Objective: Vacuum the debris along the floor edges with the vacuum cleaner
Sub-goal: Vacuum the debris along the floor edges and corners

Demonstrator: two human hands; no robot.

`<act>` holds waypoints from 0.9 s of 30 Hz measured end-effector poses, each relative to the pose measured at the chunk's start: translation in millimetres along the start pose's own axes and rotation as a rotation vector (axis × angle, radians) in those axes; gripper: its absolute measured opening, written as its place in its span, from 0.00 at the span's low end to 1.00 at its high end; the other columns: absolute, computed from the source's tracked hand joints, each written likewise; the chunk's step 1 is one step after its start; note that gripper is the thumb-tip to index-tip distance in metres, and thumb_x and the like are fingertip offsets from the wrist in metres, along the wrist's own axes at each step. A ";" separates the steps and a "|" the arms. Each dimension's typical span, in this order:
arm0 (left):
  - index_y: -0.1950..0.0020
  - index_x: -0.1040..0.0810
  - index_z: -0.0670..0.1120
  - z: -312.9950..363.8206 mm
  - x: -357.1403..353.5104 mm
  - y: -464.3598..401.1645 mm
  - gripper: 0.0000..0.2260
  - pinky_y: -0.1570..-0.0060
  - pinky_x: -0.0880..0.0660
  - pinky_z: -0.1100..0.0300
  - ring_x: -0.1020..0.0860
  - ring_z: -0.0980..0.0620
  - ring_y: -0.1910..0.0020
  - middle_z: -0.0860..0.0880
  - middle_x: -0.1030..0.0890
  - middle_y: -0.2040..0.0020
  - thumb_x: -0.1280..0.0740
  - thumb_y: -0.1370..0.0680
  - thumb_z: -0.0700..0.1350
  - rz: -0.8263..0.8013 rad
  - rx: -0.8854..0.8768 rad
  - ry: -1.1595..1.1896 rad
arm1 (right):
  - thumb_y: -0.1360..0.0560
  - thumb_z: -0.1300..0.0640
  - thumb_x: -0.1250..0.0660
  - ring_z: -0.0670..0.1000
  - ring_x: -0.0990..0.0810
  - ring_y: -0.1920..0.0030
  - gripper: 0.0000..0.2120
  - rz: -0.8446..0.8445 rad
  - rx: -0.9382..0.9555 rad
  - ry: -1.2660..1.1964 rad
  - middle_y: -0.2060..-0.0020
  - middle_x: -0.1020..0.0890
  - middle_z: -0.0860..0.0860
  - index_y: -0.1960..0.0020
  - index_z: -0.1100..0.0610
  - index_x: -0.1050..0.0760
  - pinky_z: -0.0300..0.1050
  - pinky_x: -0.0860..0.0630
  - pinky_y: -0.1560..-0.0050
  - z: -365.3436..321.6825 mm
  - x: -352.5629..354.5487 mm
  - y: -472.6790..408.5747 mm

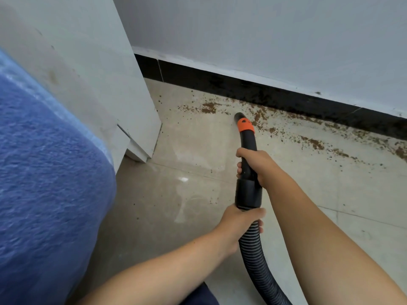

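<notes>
A black vacuum hose nozzle (pixel 247 137) with an orange collar points at the floor close to the wall. Its tip sits just left of a band of brown debris (pixel 312 142) scattered along the black baseboard (pixel 286 97). My right hand (pixel 255 166) grips the rigid black tube below the collar. My left hand (pixel 240 225) grips the ribbed hose (pixel 255 260) right behind the black cuff. A smaller patch of debris (pixel 208 107) lies to the left of the nozzle tip.
A white cabinet or door panel (pixel 92 89) stands at the left, its corner meeting the beige tiled floor (pixel 180 194). A blue textured surface (pixel 44 183) fills the lower left. A pale grey wall (pixel 264 29) rises above the baseboard.
</notes>
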State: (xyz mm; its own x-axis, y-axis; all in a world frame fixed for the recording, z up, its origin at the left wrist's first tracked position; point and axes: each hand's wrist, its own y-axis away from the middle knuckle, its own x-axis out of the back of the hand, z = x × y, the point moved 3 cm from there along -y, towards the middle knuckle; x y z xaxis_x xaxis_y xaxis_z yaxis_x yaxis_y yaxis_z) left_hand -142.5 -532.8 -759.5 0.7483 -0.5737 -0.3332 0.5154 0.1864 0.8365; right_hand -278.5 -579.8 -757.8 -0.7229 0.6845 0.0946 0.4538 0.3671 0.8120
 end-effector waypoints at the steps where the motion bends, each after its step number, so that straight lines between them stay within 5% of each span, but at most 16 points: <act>1: 0.51 0.24 0.41 2.4 -0.1 -0.4 0.06 0.69 0.24 0.64 0.22 0.53 0.73 0.46 0.21 0.67 0.30 0.25 0.40 0.005 0.000 0.013 | 0.27 0.63 0.34 0.52 0.27 0.78 0.05 -0.009 0.003 0.008 0.72 0.25 0.56 0.54 0.62 0.30 0.43 0.26 0.73 -3.5 -2.1 -0.9; 12: 0.42 0.23 0.35 29.8 11.9 -2.8 0.14 0.67 0.24 0.61 0.22 0.49 0.68 0.43 0.21 0.61 0.29 0.26 0.39 0.120 -0.058 0.227 | 0.28 0.63 0.34 0.50 0.27 0.79 0.06 -0.217 0.033 0.215 0.71 0.26 0.55 0.55 0.61 0.31 0.41 0.25 0.74 -36.6 -59.6 -10.2; 17: 0.53 0.25 0.39 40.5 17.5 -5.1 0.05 0.74 0.26 0.65 0.24 0.52 0.76 0.45 0.23 0.69 0.31 0.26 0.37 0.057 -0.044 0.130 | 0.28 0.63 0.34 0.50 0.27 0.80 0.06 -0.120 0.035 0.090 0.72 0.26 0.55 0.54 0.63 0.30 0.41 0.25 0.75 -39.1 -46.6 -18.4; 27: 0.54 0.24 0.42 57.0 7.9 -20.1 0.06 0.70 0.23 0.63 0.22 0.52 0.73 0.46 0.21 0.67 0.28 0.26 0.40 -0.041 0.007 -0.020 | 0.28 0.64 0.34 0.51 0.27 0.80 0.06 0.029 0.019 -0.066 0.74 0.26 0.55 0.53 0.61 0.30 0.43 0.24 0.73 -44.6 -6.2 -33.1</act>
State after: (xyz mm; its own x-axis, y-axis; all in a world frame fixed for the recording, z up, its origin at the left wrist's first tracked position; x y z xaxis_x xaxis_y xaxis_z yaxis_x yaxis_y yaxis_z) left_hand -170.8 -586.6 -754.1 0.7179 -0.5964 -0.3590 0.5430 0.1570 0.8249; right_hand -312.3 -624.2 -759.6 -0.6737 0.7348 0.0789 0.4841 0.3582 0.7984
